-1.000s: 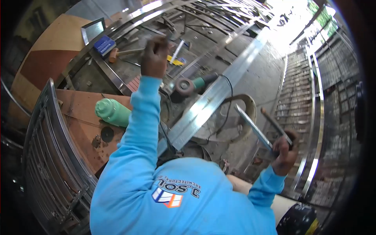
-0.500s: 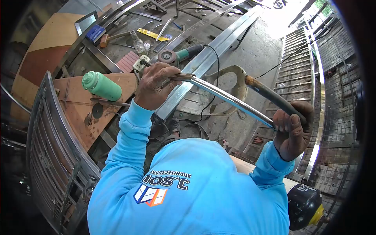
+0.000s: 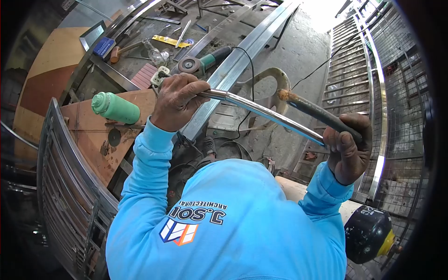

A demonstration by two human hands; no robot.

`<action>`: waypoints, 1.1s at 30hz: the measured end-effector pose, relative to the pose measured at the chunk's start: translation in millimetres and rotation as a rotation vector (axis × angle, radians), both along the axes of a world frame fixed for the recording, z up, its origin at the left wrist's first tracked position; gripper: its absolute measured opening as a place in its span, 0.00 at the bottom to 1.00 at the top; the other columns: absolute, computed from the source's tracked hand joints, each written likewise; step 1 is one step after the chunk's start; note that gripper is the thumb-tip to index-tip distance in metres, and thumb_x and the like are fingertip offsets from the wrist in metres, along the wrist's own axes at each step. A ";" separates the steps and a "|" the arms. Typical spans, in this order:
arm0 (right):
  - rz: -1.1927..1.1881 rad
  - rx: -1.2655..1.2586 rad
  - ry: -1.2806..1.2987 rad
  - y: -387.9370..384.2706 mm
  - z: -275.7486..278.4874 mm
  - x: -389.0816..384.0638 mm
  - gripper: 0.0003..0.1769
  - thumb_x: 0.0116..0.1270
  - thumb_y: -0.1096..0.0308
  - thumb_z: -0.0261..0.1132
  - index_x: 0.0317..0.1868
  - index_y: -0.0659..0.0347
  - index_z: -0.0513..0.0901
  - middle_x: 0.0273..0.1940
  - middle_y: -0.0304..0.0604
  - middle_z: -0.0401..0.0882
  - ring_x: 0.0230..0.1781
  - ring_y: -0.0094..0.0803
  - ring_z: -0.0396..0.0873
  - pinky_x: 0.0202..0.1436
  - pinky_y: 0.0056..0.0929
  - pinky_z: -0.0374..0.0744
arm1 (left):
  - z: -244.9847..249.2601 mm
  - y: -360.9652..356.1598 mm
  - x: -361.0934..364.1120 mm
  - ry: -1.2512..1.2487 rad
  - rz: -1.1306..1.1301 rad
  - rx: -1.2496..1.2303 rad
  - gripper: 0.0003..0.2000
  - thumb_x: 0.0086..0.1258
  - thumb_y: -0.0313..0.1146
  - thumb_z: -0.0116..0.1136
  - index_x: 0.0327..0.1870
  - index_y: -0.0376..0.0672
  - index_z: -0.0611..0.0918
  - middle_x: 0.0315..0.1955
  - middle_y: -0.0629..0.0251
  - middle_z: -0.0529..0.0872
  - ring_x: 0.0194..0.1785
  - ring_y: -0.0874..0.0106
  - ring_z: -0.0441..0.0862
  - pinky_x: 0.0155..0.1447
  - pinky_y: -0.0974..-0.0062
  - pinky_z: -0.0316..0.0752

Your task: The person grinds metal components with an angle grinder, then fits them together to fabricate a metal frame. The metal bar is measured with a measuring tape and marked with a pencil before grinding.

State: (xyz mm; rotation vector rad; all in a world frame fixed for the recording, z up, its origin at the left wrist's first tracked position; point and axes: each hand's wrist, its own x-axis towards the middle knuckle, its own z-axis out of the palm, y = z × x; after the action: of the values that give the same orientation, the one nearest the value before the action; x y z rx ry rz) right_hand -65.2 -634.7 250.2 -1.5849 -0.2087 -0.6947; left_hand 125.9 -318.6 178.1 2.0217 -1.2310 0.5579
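My left hand [image 3: 178, 101] is closed round the left end of a shiny metal tube [image 3: 268, 113], which slants down to the right in front of my chest. A joint or slight bend shows in the tube a short way from those fingers. At the other end, my right hand [image 3: 347, 148] grips the tube's tip. That same hand also holds a dark metal rod [image 3: 322, 114] with a rusty, rough end, lying above the tube. The rod's lower end is hidden in the palm. Beyond my left hand lies an angle grinder [image 3: 205, 62] with a worn disc.
A green bottle [image 3: 116, 108] rests on a brown board [image 3: 135, 102] at the left. Long metal bars [image 3: 252, 44] stretch away ahead. Behind the tube is a pale plastic chair [image 3: 275, 77]. Metal ladder-like frames [image 3: 347, 70] stand right, near a black tank [image 3: 368, 231]. A mallet [image 3: 115, 54] lies far left.
The rod's rusty end has moved left and slightly up. My left hand has shifted a little left with the tube. The background has shifted slightly left; both grips are unchanged.
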 end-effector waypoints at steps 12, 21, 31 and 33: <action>0.127 0.249 0.213 33.4 -12.8 20.0 0.16 0.75 0.65 0.64 0.54 0.69 0.77 0.23 0.33 0.72 0.21 0.17 0.69 0.26 0.18 0.67 | 2.3 -21.1 -19.6 -0.204 -0.090 0.177 0.20 0.56 0.32 0.72 0.52 0.53 0.83 0.38 0.71 0.84 0.43 0.68 0.82 0.51 0.63 0.71; 0.204 0.661 0.382 36.3 -24.0 31.0 0.16 0.78 0.62 0.60 0.55 0.66 0.76 0.25 0.34 0.67 0.21 0.20 0.66 0.25 0.21 0.68 | 6.8 -13.3 -30.3 -0.227 -0.119 0.107 0.17 0.58 0.26 0.68 0.49 0.47 0.81 0.39 0.67 0.84 0.41 0.66 0.81 0.46 0.63 0.75; 0.279 0.460 0.262 54.7 -38.6 31.8 0.17 0.77 0.60 0.61 0.56 0.66 0.76 0.26 0.34 0.71 0.23 0.19 0.68 0.26 0.21 0.68 | 11.9 -34.2 -48.0 -0.046 -0.282 0.171 0.18 0.55 0.25 0.69 0.49 0.42 0.81 0.40 0.64 0.84 0.41 0.63 0.83 0.45 0.63 0.78; 0.323 0.384 0.221 57.5 -42.5 30.9 0.17 0.76 0.60 0.63 0.55 0.65 0.77 0.28 0.34 0.75 0.25 0.17 0.69 0.28 0.20 0.68 | 15.7 -29.8 -46.0 0.109 -0.339 0.275 0.18 0.54 0.25 0.69 0.48 0.42 0.82 0.40 0.64 0.85 0.42 0.63 0.84 0.46 0.64 0.78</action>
State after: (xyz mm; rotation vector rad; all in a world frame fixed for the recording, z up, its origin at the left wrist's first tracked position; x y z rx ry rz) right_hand -34.3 -577.2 207.8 -1.2105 -0.1519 -0.2833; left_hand 79.9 -348.5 193.8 1.9678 -1.6084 0.1186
